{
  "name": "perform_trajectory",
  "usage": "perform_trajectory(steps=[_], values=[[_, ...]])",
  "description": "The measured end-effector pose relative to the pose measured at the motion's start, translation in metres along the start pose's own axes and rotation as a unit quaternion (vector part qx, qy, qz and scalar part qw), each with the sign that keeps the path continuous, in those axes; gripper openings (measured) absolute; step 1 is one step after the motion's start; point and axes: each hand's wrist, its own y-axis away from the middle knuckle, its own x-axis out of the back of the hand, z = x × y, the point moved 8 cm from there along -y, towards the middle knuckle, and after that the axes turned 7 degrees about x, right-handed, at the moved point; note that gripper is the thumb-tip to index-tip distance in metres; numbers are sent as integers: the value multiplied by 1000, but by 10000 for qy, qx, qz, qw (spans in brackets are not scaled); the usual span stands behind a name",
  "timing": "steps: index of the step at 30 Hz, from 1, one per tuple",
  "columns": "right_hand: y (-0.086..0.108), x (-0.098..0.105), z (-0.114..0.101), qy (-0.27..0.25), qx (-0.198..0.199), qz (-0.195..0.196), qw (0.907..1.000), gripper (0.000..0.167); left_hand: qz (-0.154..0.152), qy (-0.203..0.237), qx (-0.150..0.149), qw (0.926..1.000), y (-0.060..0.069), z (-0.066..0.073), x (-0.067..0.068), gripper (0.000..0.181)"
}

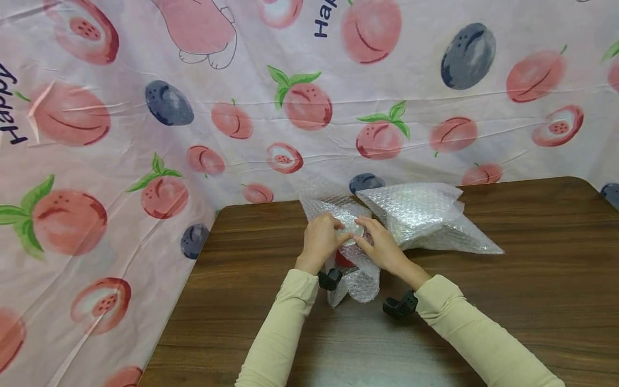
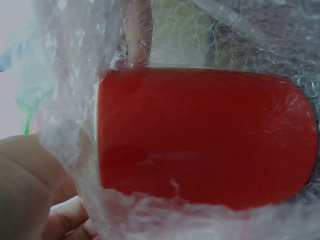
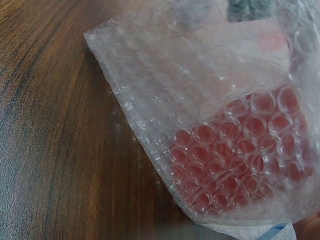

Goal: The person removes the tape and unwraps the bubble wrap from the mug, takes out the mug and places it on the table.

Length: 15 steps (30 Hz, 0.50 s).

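Observation:
A red cup (image 2: 200, 140) with a pale rim lies on its side in a sheet of bubble wrap (image 1: 362, 285). The wrap covers part of it; in the head view only a red patch of the cup (image 1: 344, 259) shows. At the cup's far end, my left hand (image 1: 320, 241) pinches the wrap from the left with curled fingers. Facing it, my right hand (image 1: 382, 246) holds the wrap from the right, thumb and fingers bent round its edge. In the right wrist view, bubbles of the wrap (image 3: 150, 85) lie over the red side.
Another bulky piece of bubble wrap (image 1: 425, 215) lies to the right, near the back edge of the brown wooden table (image 1: 532, 290). A fruit-printed cloth (image 1: 411, 70) hangs behind and to the left. Black wrist-camera mounts (image 1: 400, 305) sit by both cuffs.

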Motion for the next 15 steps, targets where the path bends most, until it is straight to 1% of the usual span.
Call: perform_trajectory(steps=[9,11,15], values=[[1,0,1,-114,-97,17,9999,45,313,111,-232,9992,5,0,1,26],[1,0,2,-229,-159,12,9996,46,322,134,-264,9990,5,-1,0,25],[0,-1,5,-580,-370,-64,9976,52,359,210,-238,9989,5,-4,-2,22]])
